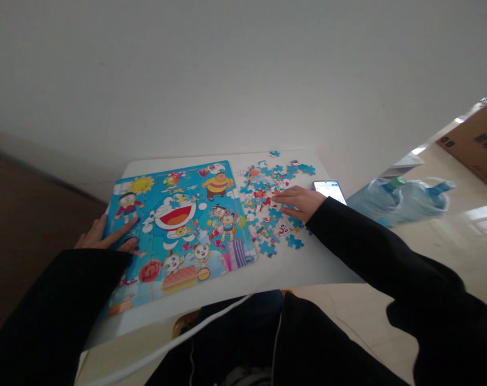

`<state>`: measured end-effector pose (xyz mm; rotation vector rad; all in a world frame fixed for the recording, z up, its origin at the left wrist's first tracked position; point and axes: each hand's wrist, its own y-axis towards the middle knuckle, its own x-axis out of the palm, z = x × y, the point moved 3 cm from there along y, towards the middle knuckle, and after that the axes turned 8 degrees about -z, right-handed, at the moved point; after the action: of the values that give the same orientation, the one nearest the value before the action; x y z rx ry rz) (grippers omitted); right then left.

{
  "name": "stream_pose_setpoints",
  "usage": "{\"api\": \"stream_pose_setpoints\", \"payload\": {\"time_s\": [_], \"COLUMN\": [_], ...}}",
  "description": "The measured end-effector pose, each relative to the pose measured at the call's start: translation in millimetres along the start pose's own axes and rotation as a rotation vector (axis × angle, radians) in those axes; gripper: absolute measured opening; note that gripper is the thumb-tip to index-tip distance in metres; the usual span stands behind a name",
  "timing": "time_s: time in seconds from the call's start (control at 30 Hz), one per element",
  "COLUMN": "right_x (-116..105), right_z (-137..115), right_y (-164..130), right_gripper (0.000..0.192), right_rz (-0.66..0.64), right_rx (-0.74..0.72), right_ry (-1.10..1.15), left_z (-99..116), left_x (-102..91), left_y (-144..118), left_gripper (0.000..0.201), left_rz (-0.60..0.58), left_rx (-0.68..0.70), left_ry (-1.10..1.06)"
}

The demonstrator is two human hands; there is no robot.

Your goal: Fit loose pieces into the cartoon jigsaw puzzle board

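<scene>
Right hand [301, 202] rests on loose puzzle pieces [275, 214] beside puzzle board [179, 230].

Left hand [106, 236] lies flat, fingers extended; right hand [299, 202] reaches forward, palm down.

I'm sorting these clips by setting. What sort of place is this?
Probably a room in a home or small office: a small white table against a bare wall, a cartoon jigsaw puzzle on it, and large water jugs and a cardboard box on the tiled floor.
</scene>
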<state>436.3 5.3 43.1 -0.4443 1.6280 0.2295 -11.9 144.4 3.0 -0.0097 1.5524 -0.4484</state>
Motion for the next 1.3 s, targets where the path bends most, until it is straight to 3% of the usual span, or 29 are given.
{"api": "stream_pose_setpoints", "payload": {"time_s": [0.2,0.57,0.8,1.03,1.3], "right_x": [11,7,-3,-17,-19], "right_z": [29,70,40,25,35], "right_y": [41,33,63,105,93], "right_gripper": [0.046,0.043,0.045,0.039,0.035], "right_rz": [-0.108,-0.052,-0.089,-0.081,0.011], "right_rx": [0.049,0.179,0.139,0.271,0.381], "right_ry": [-0.062,-0.111,-0.075,-0.104,-0.053], "left_z": [6,-3,2,14,14], "left_x": [-2.6,4.5,1.6,-7.5,-8.1], "left_y": [-5,-1,-3,-11,-12], "left_gripper": [0.053,0.054,0.053,0.049,0.049], "left_rz": [0.008,0.029,0.025,0.015,-0.010], "left_rx": [0.023,0.039,0.052,0.016,0.002], "left_ry": [-0.050,-0.012,-0.017,-0.064,-0.084]}}
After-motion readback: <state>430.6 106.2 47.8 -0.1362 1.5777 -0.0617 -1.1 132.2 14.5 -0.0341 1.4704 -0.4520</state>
